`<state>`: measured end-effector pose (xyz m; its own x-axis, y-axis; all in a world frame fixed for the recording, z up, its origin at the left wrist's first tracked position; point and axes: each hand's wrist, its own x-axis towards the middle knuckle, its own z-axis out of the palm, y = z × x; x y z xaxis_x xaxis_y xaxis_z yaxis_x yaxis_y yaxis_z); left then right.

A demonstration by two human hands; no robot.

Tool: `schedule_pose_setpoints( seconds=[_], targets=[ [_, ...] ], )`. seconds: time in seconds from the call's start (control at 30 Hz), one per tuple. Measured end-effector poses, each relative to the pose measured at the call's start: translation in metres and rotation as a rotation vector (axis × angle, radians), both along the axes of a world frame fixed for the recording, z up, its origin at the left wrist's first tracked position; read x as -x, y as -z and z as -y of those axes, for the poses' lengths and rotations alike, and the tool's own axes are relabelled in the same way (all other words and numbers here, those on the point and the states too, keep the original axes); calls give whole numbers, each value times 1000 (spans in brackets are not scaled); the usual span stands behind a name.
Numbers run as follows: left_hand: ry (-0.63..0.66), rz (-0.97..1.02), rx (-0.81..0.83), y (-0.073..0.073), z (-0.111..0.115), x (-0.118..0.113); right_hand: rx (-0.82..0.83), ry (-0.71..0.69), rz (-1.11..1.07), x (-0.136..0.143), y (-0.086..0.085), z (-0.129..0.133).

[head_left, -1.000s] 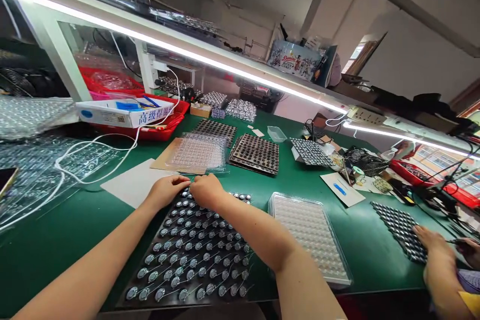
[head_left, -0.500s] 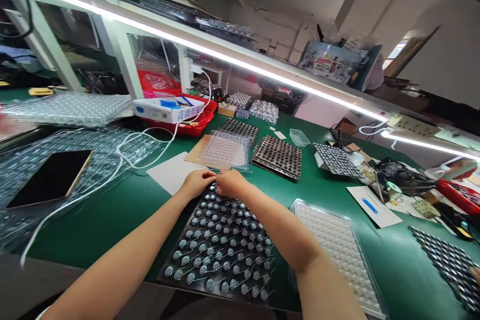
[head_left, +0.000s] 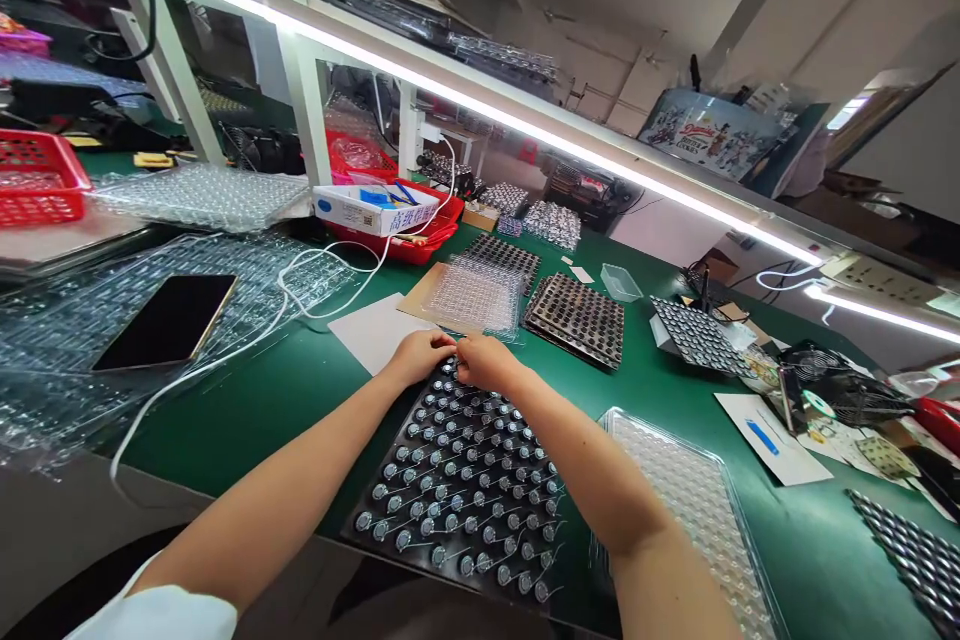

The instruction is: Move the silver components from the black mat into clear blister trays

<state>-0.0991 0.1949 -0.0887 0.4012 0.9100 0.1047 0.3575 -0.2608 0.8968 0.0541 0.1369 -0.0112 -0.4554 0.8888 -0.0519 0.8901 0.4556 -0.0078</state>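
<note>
In front of me on the table lies a black tray (head_left: 450,473) with rows of small round silver parts, many with thin wire leads sticking out. At its far left corner my left hand (head_left: 424,357) is closed, thumb and fingertips pinched together. My right hand (head_left: 487,362) is closed too, its fingers curled right beside the left fingertips, over the last row of parts. Whatever the fingertips hold is too small and covered to make out. Just beyond the hands sit a white sheet (head_left: 375,330) and a clear plastic blister tray (head_left: 476,295).
To the right stands a stack of clear trays (head_left: 675,470). Behind are dark perforated trays (head_left: 577,318) and a red basket (head_left: 442,225) with a white box. At left, a phone (head_left: 169,320) rests on clear plastic trays, and a white cable (head_left: 225,365) crosses the table.
The view has turned slightly left, so everything sits farther right in the picture. Both hands stay together at the same tray corner, with little visible finger movement.
</note>
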Motion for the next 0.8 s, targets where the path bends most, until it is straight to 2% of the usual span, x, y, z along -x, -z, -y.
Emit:
schedule_pose_setpoints(
  seconds=[0.1,0.17,0.23,0.3,0.37,0.43,0.53,0.63,0.7,0.8],
  targets=[
    [7,30,9,0,0,1,-29,22,-84,1,-7,7],
    [-20,76,53,0,-1,3,-56,36,-144,-3,-17,18],
    [-77,111,85,-3,-2,4,-83,43,-269,-12,-34,39],
    [-148,113,87,-10,-1,6,-97,54,-458,-32,-54,74],
    [-220,115,81,-22,4,7,-84,100,-624,-64,-72,119],
    [-269,142,86,-37,14,5,-92,206,-744,-110,-81,167],
    [-236,171,75,-62,36,-8,-182,533,-866,-198,-73,234],
    [-95,111,76,-87,64,-46,-281,929,-989,-282,-50,278],
    [35,88,108,-100,85,-87,-268,1058,-1096,-321,-33,291],
    [280,131,200,-111,121,-165,-221,1132,-1290,-343,-14,293]
  ],
)
